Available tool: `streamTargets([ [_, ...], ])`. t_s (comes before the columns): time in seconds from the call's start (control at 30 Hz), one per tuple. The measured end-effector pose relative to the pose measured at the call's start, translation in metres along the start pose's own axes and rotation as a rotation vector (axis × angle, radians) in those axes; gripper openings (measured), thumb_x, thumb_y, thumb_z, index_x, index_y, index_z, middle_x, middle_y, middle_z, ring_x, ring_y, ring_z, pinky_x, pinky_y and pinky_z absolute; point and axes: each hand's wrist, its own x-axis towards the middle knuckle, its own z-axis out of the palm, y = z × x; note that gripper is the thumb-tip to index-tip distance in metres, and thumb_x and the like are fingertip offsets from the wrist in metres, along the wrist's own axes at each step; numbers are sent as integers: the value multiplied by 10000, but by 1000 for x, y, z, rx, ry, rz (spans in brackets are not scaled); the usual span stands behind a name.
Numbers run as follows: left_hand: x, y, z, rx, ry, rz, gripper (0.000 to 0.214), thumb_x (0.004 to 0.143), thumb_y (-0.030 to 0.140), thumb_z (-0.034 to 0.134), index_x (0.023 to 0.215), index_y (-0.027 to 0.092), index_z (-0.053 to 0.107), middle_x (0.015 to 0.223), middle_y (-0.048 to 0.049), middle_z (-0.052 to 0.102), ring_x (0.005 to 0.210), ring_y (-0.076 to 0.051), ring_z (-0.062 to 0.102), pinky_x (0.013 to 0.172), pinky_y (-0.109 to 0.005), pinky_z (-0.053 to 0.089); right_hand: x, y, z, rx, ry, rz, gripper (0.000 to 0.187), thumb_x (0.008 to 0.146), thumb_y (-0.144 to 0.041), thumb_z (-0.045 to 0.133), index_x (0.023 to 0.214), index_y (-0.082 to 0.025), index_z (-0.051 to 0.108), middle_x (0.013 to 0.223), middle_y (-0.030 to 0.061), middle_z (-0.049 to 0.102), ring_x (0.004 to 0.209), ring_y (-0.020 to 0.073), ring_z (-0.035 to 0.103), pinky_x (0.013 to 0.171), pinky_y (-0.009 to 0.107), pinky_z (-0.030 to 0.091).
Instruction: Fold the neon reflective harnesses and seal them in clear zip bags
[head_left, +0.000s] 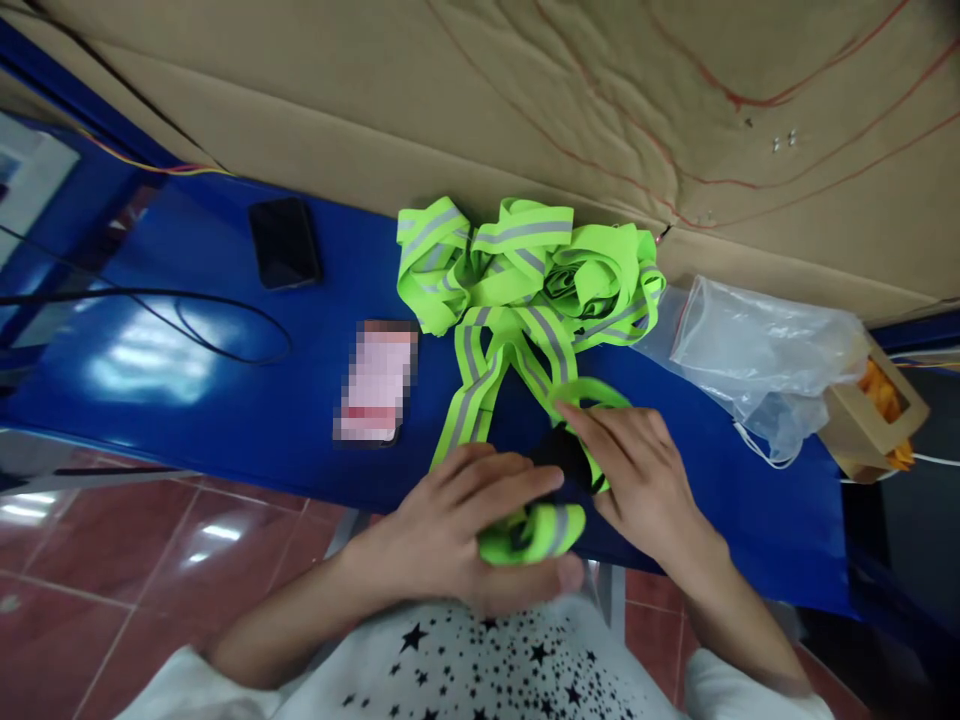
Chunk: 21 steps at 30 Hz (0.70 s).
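A fluorescent yellow-green reflective strap (474, 385) with a grey stripe runs over the table towards me. My left hand (457, 515) is closed around a coiled part of it, with the fingers on one side and the thumb below. Slightly blurred, my right hand (646, 485) pinches another stretch of the strap, where a black piece (564, 458) shows between the two hands. Just beyond them lies a heap of similar reflective straps (521, 240), looped and bundled together.
On the blue table (352, 280), a phone (377, 380) with a blurred-out screen lies left of the straps. Farther left are a black box-shaped object (283, 243) and a dark cable (225, 298). A clear plastic bag (769, 340) and a cardboard box (862, 420) with orange contents stand right.
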Motion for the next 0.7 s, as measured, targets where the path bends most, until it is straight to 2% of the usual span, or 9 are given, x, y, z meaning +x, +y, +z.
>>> streamTargets([
  [0.07, 8, 6, 1, 33, 61, 49, 638, 800, 589, 749, 1359, 340, 567, 1344, -101, 659, 1148, -304, 654, 978, -478, 533, -3, -1, 8, -165, 162, 9, 784, 867, -27, 502, 1605, -245, 347, 1189, 96, 685, 1030, 258, 626, 855, 400, 458],
  [0.1, 11, 10, 3, 38, 106, 13, 663, 827, 586, 724, 1396, 310, 525, 1334, -125, 647, 1160, -303, 646, 972, -472, 534, -4, -1, 12, -210, 221, 9, 775, 896, -39, 500, 1616, -267, 328, 1167, 89, 690, 1001, 245, 629, 832, 386, 453],
  [0.23, 27, 21, 8, 57, 265, -305, 460, 915, 331, 675, 1343, 247, 529, 1277, -127, 639, 1206, -266, 616, 1029, -438, 511, -7, -6, 22, -241, 337, 18, 746, 939, -74, 504, 1624, -299, 312, 1113, 77, 703, 966, 211, 639, 801, 360, 449],
  [0.3, 34, 23, 3, -39, 226, -387, 364, 936, 333, 649, 1279, 238, 574, 1281, -110, 641, 1204, -251, 620, 1028, -409, 516, -7, -8, 24, -236, 370, 17, 718, 947, -98, 517, 1616, -285, 338, 1091, 85, 702, 963, 214, 641, 792, 364, 456],
  [0.43, 41, 17, -12, -239, 120, -477, 298, 1057, 341, 419, 1269, 254, 609, 1241, -55, 692, 1131, -187, 670, 950, -323, 541, -8, -8, 25, -245, 382, 7, 701, 951, -117, 546, 1609, -274, 360, 1097, 92, 701, 975, 222, 650, 793, 369, 478],
  [0.5, 44, 11, -15, -151, 65, -500, 279, 1045, 363, 467, 1243, 250, 626, 1207, -42, 717, 1063, -187, 702, 881, -311, 557, -8, -7, 26, -271, 380, 3, 715, 946, -112, 554, 1610, -284, 352, 1108, 80, 707, 960, 209, 656, 794, 358, 479],
  [0.57, 45, 7, -12, 54, -17, -468, 296, 973, 397, 607, 1205, 215, 643, 1172, -60, 734, 985, -223, 729, 799, -334, 571, -7, -7, 27, -304, 382, -10, 705, 940, -102, 547, 1600, -277, 372, 1117, 68, 715, 931, 191, 659, 786, 348, 468],
  [0.63, 48, 4, -6, 254, -76, -404, 323, 916, 401, 675, 1154, 183, 664, 1107, -74, 755, 896, -255, 745, 718, -358, 572, -6, -7, 28, -334, 383, -32, 634, 940, -99, 517, 1554, -244, 455, 1125, 66, 724, 915, 186, 656, 778, 353, 447],
  [0.7, 50, 4, 2, 374, -62, -347, 288, 893, 390, 683, 1078, 169, 687, 1007, -64, 769, 820, -262, 747, 667, -364, 565, -4, -7, 30, -362, 380, -49, 532, 947, -119, 490, 1467, -208, 562, 1130, 74, 735, 914, 192, 647, 774, 369, 426],
])
